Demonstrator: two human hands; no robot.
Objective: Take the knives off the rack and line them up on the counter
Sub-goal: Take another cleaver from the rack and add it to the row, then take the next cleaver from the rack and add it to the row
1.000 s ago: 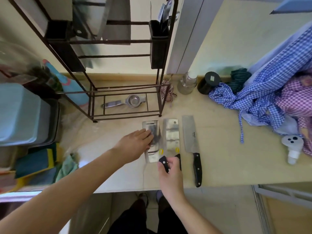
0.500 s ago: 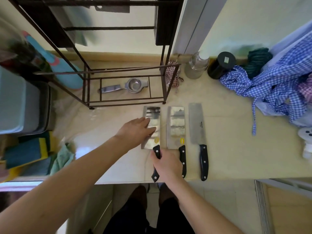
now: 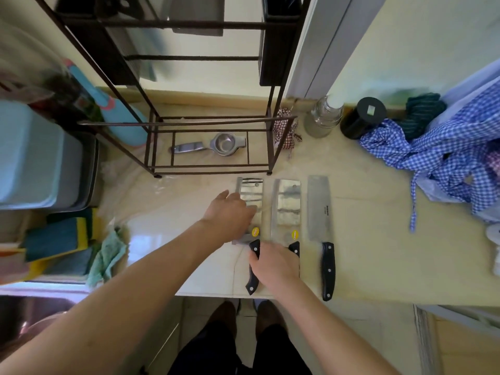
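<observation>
Three cleavers with black handles lie side by side on the beige counter (image 3: 378, 255), blades pointing away from me. My left hand (image 3: 230, 215) rests flat on the blade of the left cleaver (image 3: 251, 193). My right hand (image 3: 276, 263) covers the handles of the left and middle cleaver (image 3: 286, 207), fingers curled on the left one's handle. The right cleaver (image 3: 320, 209) lies apart, untouched. The dark metal rack (image 3: 211, 123) stands just behind the knives.
A metal strainer (image 3: 224, 143) lies on the rack's bottom shelf. A glass jar (image 3: 323, 117) and a black canister (image 3: 362, 117) stand at the back. Checked blue cloth (image 3: 438, 152) is piled at right. Sponges (image 3: 56, 236) and a green rag (image 3: 108, 253) lie left.
The left cleaver has been straightened parallel to the others and drawn toward the counter's front edge. My right hand slid down onto its handle; my left hand stays on its blade.
</observation>
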